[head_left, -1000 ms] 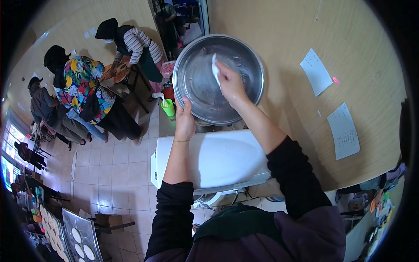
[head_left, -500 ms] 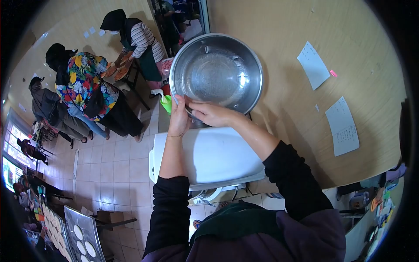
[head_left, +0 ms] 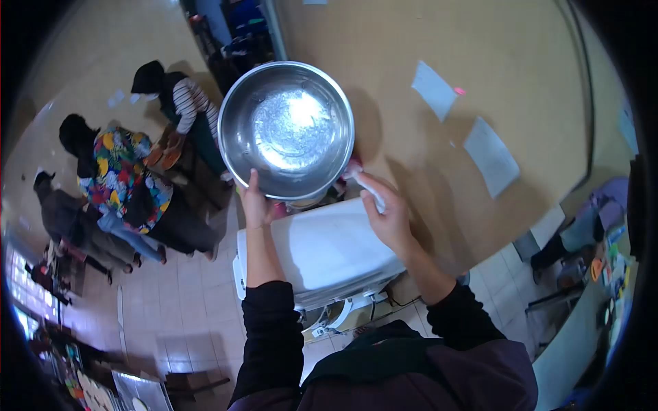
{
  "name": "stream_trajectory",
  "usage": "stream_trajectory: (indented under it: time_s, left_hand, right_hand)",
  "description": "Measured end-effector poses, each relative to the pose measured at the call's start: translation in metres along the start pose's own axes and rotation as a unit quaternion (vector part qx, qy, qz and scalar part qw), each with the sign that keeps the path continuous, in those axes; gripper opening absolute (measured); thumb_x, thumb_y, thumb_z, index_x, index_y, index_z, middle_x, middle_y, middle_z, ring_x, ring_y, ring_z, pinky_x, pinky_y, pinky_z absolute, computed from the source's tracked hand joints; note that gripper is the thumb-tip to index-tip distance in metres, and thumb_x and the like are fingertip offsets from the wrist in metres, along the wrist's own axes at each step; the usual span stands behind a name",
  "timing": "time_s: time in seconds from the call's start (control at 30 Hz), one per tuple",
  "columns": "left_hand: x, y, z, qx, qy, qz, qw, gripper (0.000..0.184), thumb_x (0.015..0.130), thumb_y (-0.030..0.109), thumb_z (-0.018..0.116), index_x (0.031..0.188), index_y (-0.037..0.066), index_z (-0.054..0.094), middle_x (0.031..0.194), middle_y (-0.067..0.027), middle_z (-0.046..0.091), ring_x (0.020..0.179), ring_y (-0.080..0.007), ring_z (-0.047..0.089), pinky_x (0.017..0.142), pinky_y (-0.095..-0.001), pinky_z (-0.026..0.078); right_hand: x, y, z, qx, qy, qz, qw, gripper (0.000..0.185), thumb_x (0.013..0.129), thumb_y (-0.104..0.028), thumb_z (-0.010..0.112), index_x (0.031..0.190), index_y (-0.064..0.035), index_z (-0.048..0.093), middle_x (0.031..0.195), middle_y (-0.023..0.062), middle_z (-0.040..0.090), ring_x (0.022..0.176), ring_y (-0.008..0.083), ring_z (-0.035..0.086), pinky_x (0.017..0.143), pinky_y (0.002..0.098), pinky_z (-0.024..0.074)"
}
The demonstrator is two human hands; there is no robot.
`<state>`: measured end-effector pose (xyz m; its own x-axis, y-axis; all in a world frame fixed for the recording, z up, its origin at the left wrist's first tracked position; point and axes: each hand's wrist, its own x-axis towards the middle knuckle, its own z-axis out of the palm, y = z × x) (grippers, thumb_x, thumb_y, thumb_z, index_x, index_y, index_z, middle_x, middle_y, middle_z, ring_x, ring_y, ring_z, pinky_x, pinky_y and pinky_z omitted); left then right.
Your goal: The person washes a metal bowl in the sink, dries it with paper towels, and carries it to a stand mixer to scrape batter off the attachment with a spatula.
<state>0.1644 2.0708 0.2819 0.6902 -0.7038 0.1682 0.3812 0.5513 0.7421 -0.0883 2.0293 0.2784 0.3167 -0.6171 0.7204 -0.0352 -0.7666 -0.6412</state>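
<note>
A large stainless steel bowl is tilted with its shiny inside toward me. My left hand is closed on its lower left rim, the thumb over the edge and the fingers behind. To the right of the bowl, my right hand is closed around a slim white object, whose far end is blurred and whose kind I cannot make out. That hand is apart from the bowl. Below both hands is the smooth white top of a machine.
A wood-coloured wall stands ahead and right, with paper sheets on it. At the left, a person in a flowered top and one in striped sleeves stand together. A metal tray lies at lower left.
The bowl has been lifted and tilted toward me. My right hand has left the bowl's lower rim and moved right, now with a white object in it. The view has shifted.
</note>
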Motion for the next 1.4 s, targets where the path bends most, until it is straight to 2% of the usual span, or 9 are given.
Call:
stream_trajectory:
  time_s: [0.03,0.1,0.2,0.27,0.47,0.53,0.93,1.33,1.4]
  left_hand:
    - [-0.004,0.000,0.000,0.013,-0.008,-0.021,1.000,0.045,0.092,0.012,0.052,0.133,0.016,0.034,0.121,-0.0112,0.050,0.105,-0.0278,0.054,0.083,-0.0458,0.051]
    - [-0.013,0.001,0.003,0.017,-0.044,-0.048,0.998,0.045,0.087,0.009,0.057,0.129,0.014,0.039,0.114,-0.0110,0.054,0.099,-0.0266,0.057,0.082,-0.0441,0.051]
    - [-0.062,0.006,0.017,0.038,-0.141,-0.120,0.982,0.054,0.085,0.000,0.051,0.134,0.011,0.032,0.119,-0.0121,0.050,0.105,-0.0259,0.054,0.086,-0.0392,0.048]
    - [-0.107,0.002,0.021,0.063,-0.132,-0.137,0.980,0.063,0.081,-0.007,0.046,0.138,0.011,0.027,0.121,-0.0121,0.049,0.106,-0.0252,0.053,0.088,-0.0379,0.047]
    - [-0.237,0.004,0.002,0.072,-0.166,-0.309,0.934,0.059,0.076,-0.009,0.047,0.131,0.006,0.037,0.110,-0.0134,0.054,0.095,-0.0257,0.058,0.083,-0.0370,0.051]
    - [-0.265,-0.015,-0.019,0.075,-0.179,-0.356,0.914,0.056,0.076,-0.009,0.048,0.129,0.005,0.039,0.108,-0.0134,0.055,0.093,-0.0256,0.058,0.083,-0.0368,0.051]
    - [-0.385,-0.087,0.056,0.096,-0.267,-0.533,0.797,0.048,0.076,-0.005,0.050,0.123,0.001,0.041,0.110,-0.0175,0.055,0.095,-0.0305,0.059,0.084,-0.0410,0.052]
    - [-0.538,-0.273,0.185,0.122,-0.314,-0.632,0.698,0.043,0.082,0.001,0.053,0.123,0.006,0.045,0.105,-0.0106,0.058,0.095,-0.0236,0.059,0.083,-0.0387,0.051]
    - [-0.557,-0.309,0.197,0.121,-0.328,-0.581,0.735,0.046,0.080,-0.002,0.051,0.125,0.007,0.043,0.106,-0.0087,0.057,0.095,-0.0219,0.058,0.083,-0.0367,0.051]
  right_hand:
    - [-0.011,-0.001,-0.003,-0.012,0.013,0.002,1.000,0.035,0.087,-0.005,0.055,0.121,-0.0001,0.053,0.115,0.0083,0.060,0.103,0.0200,0.056,0.089,0.0313,0.0436]
    - [-0.027,-0.007,-0.007,0.424,0.189,0.187,0.866,0.037,0.093,-0.015,0.051,0.127,-0.0023,0.049,0.118,0.0067,0.058,0.107,0.0158,0.054,0.095,0.0294,0.0390]
    - [-0.045,-0.040,-0.026,0.617,0.216,0.167,0.738,0.041,0.095,-0.028,0.045,0.128,-0.0035,0.047,0.121,0.0070,0.056,0.109,0.0167,0.052,0.097,0.0306,0.0377]
    - [-0.068,-0.087,-0.039,0.545,0.231,0.196,0.781,0.047,0.097,-0.041,0.036,0.125,-0.0049,0.049,0.120,0.0096,0.056,0.112,0.0182,0.051,0.096,0.0337,0.0397]
    - [-0.150,-0.127,-0.085,0.622,0.199,0.276,0.705,0.071,0.089,-0.063,0.032,0.122,-0.0038,0.051,0.110,0.0117,0.061,0.093,0.0196,0.062,0.082,0.0328,0.0507]
    - [-0.172,-0.135,-0.094,0.767,0.145,0.204,0.590,0.074,0.087,-0.066,0.033,0.119,-0.0027,0.053,0.103,0.0108,0.064,0.088,0.0180,0.063,0.081,0.0313,0.0512]
    - [-0.321,-0.104,-0.162,0.653,0.295,0.320,0.620,0.072,0.087,-0.065,0.035,0.120,-0.0033,0.052,0.108,0.0118,0.061,0.094,0.0211,0.061,0.086,0.0352,0.0491]
    - [-0.440,-0.127,-0.382,0.590,0.464,0.339,0.567,0.068,0.089,-0.060,0.036,0.127,-0.0048,0.046,0.122,0.0141,0.054,0.107,0.0279,0.055,0.092,0.0439,0.0457]
    - [-0.455,-0.120,-0.414,0.574,0.482,0.344,0.565,0.068,0.090,-0.060,0.036,0.129,-0.0050,0.045,0.124,0.0145,0.053,0.109,0.0290,0.054,0.093,0.0453,0.0451]
